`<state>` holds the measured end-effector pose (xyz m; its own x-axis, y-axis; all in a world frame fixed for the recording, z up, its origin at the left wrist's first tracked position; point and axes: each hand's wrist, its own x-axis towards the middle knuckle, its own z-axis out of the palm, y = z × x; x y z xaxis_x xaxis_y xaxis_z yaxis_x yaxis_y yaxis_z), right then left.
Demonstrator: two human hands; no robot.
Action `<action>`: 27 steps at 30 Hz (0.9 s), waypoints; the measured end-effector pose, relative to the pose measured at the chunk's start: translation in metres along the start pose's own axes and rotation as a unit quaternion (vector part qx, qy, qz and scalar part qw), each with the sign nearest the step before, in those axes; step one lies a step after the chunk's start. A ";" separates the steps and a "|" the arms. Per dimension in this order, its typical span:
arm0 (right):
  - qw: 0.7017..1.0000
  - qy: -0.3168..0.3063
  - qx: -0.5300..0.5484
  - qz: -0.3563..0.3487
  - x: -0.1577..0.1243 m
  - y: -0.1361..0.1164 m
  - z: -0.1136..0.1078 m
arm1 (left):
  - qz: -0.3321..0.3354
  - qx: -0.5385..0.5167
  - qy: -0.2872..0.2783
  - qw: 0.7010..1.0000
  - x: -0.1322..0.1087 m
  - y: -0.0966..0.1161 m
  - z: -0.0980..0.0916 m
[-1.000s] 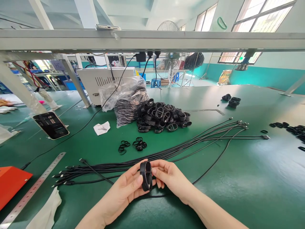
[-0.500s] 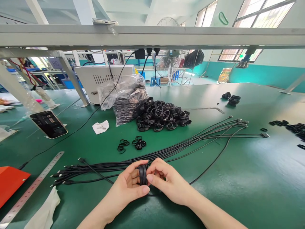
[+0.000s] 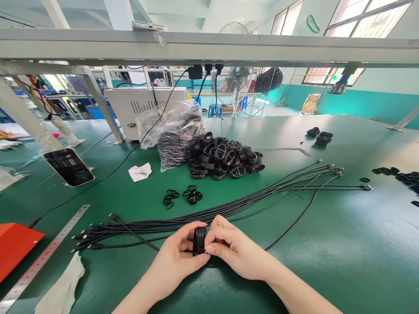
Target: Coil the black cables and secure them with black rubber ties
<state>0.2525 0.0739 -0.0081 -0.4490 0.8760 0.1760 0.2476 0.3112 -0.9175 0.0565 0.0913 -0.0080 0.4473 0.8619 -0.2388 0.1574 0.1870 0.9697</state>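
The left hand and right hand pinch a coiled black cable over the near side of the bench, where a slack grip could let loops spring free and snag the cable bundle.

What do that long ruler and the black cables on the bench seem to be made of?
The ruler looks like brushed steel, with a dull grey sheen. The cables seem to be matte, flexible plastic or rubber, since they curve softly; their tips look metal.
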 end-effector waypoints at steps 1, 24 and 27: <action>1.000 0.000 -0.003 0.001 0.000 0.000 0.001 | -0.005 0.007 0.008 1.000 0.000 0.001 0.001; 0.999 -0.003 -0.049 0.019 -0.002 0.000 0.005 | -0.003 -0.002 0.007 1.000 0.000 0.001 0.000; 0.997 0.013 -0.063 0.034 0.000 -0.001 0.002 | 0.003 -0.059 -0.013 0.998 0.001 -0.003 -0.003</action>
<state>0.2512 0.0727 -0.0083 -0.4061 0.9053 0.1249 0.3830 0.2927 -0.8761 0.0540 0.0935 -0.0107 0.4704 0.8514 -0.2322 0.0498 0.2371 0.9702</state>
